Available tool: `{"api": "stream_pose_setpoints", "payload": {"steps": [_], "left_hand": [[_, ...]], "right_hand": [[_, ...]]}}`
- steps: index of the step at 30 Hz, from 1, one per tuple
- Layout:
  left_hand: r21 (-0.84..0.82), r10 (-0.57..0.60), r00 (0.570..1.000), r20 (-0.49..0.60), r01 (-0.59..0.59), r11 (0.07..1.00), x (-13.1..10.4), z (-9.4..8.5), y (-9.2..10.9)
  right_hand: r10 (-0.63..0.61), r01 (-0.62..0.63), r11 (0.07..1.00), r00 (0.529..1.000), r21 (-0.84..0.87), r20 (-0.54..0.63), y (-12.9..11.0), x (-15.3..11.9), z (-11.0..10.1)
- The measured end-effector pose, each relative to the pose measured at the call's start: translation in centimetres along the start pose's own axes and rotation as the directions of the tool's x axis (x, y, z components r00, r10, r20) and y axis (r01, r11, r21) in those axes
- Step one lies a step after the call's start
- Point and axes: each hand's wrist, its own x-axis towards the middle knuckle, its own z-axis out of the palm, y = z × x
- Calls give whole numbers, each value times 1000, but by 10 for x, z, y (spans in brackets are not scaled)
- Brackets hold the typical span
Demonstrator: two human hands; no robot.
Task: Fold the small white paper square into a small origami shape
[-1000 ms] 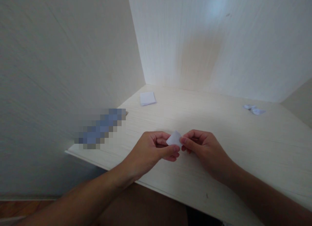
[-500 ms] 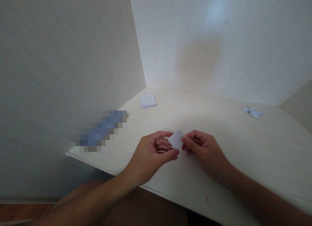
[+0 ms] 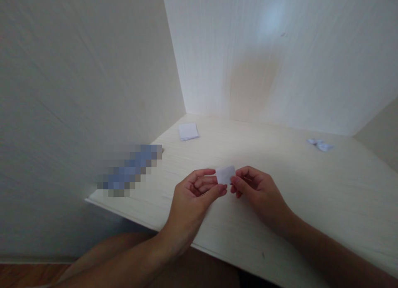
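A small folded piece of white paper (image 3: pixel 225 174) is held up above the tabletop, between my two hands. My right hand (image 3: pixel 252 184) pinches its right edge between thumb and fingers. On the other side, my left hand (image 3: pixel 198 187) has its index fingertip at the paper's upper left corner and its thumb at the lower edge, with the remaining fingers curled behind.
A stack of square white paper (image 3: pixel 188 131) lies at the back left of the white table (image 3: pixel 149 205). Crumpled or folded white paper pieces (image 3: pixel 321 145) rest at the far right. A blurred blue item (image 3: pixel 132 168) is along the left edge. Walls stand behind and left.
The paper has turned from a slanted angle to nearly level. My left thumb and index finger have shifted onto its left side, while my right hand keeps its pinch.
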Motion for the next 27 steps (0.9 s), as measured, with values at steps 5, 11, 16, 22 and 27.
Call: {"api": "stream_pose_setpoints", "payload": {"steps": [5,11,16,22,27], "left_hand": [[59,101,992,-80,-96,994,-6,8,3],[98,138,989,-62,-132,986,-6,9,8],[142,147,987,-62,-137,980,-6,7,11],[190,187,982,5,-185,964,-4,2,12],[356,330,927,178,-373,857,1,-8,17]], "right_hand": [[73,-77,995,995,58,63,-3,0,2],[65,-78,993,987,85,148,-7,-4,3],[55,-70,994,984,88,168,-6,-4,1],[43,-52,997,983,48,178,-5,-4,-1],[21,-40,995,980,93,200,-5,-5,-3]]}}
